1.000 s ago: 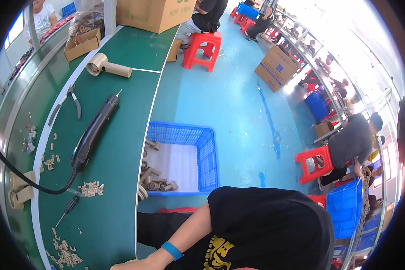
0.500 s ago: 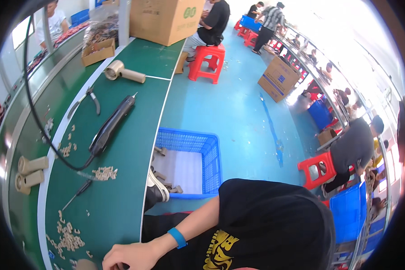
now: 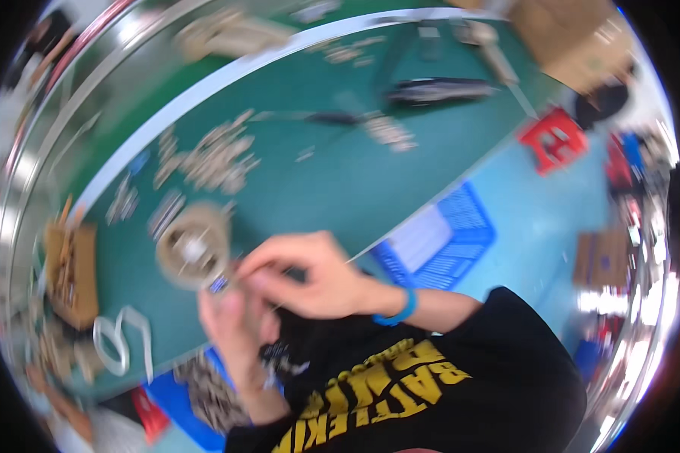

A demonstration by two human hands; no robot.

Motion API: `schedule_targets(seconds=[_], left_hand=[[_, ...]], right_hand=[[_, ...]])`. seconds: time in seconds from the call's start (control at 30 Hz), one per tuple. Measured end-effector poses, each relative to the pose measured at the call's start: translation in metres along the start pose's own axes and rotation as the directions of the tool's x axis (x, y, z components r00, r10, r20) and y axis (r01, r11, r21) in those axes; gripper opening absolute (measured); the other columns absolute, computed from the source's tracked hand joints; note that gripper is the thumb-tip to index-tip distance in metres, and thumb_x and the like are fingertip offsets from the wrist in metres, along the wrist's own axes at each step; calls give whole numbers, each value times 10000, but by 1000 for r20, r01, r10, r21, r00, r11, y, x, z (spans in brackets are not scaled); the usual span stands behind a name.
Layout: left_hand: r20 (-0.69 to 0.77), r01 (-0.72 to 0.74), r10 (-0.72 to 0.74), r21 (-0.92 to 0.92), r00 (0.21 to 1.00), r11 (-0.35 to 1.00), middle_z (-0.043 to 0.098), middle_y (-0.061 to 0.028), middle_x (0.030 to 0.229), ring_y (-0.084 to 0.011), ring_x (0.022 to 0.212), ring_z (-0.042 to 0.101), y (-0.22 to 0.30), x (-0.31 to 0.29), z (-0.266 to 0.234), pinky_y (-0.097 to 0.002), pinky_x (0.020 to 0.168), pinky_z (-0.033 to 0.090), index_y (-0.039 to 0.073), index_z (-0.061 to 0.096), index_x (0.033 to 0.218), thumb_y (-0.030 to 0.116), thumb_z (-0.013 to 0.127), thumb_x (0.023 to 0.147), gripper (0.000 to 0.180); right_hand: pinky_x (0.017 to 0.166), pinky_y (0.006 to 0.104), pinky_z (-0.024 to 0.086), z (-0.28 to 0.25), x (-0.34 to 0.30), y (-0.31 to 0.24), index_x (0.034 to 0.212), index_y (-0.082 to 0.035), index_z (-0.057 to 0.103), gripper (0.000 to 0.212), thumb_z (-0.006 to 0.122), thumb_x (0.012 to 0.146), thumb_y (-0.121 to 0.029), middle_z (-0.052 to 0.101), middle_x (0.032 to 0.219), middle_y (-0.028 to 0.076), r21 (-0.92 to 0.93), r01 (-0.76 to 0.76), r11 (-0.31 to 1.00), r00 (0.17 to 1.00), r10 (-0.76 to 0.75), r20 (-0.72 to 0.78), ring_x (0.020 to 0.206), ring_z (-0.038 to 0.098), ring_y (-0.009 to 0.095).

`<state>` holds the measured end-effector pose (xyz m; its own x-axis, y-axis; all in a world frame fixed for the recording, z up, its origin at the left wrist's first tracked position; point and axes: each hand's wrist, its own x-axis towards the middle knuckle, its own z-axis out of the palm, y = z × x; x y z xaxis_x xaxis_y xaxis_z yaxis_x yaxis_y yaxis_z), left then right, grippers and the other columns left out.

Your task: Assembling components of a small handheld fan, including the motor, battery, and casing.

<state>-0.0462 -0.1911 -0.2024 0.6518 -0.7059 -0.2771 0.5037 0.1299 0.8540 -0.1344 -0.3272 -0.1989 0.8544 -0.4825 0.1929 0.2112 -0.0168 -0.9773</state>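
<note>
My left hand (image 3: 238, 321) grips a beige handheld housing (image 3: 194, 248), which has a round, ring-shaped head and looks like a small fan or dryer shell. The head points away from me, and its handle is mostly hidden by my fingers. My right hand (image 3: 310, 275), with a blue wristband, is closed in a pinch at the neck of the housing. Beside those fingertips shows a small blue-and-white spot (image 3: 219, 285). Whatever the right fingers hold is hidden and smeared by motion. Loose small beige parts (image 3: 215, 155) lie just beyond on the green table (image 3: 295, 181).
Farther along lie a thin screwdriver (image 3: 332, 118), a dark electric screwdriver (image 3: 442, 90) and another beige housing (image 3: 487, 49). A cardboard box (image 3: 72, 275) and a white looped strip (image 3: 121, 340) are at left. Blue crates (image 3: 468, 245) stand on both sides below the table.
My view has swung left along the table and is blurred. The left hand has come into view, holding the beige housing. My right hand has met it there.
</note>
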Motion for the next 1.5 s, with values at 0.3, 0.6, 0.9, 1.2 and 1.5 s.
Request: schedule_targets(seconds=[0.3,0.6,0.9,1.2,1.5], left_hand=[[146,-29,37,-56,989,998,519,-76,742,-111,434,476,15,-3,-1,-224,396,370,-6,387,1292,144,508,960,383],[189,44,-22,-113,982,993,512,-112,717,-122,423,455,14,2,-4,-235,403,369,-18,376,1295,294,424,970,453],[193,87,-63,-120,979,989,537,-105,805,-107,470,478,19,1,0,-221,408,372,-3,318,1369,241,444,998,462],[181,82,-67,-76,981,994,543,-84,871,-73,475,481,18,2,0,-202,409,373,7,260,1411,76,477,971,495],[139,57,-47,-64,989,996,536,-101,825,-99,457,476,16,2,0,-216,402,384,-6,303,1381,158,482,976,472]], right_hand=[[794,297,547,7,0,2,1051,66,616,158,518,929,49,664,984,128,128,-66,990,996,57,73,860,653,163],[776,293,544,5,-1,3,1033,67,618,150,511,929,52,649,973,139,75,-56,996,997,52,50,852,648,173],[767,296,544,2,1,4,1021,70,614,146,498,934,55,641,973,149,59,-53,997,997,49,58,831,640,174],[756,291,538,1,3,3,1027,74,610,147,498,933,55,637,982,159,36,-30,999,997,28,74,835,632,173],[768,282,545,0,-1,5,1005,59,655,159,580,868,83,665,953,137,81,-23,996,1000,23,1,839,669,184]])
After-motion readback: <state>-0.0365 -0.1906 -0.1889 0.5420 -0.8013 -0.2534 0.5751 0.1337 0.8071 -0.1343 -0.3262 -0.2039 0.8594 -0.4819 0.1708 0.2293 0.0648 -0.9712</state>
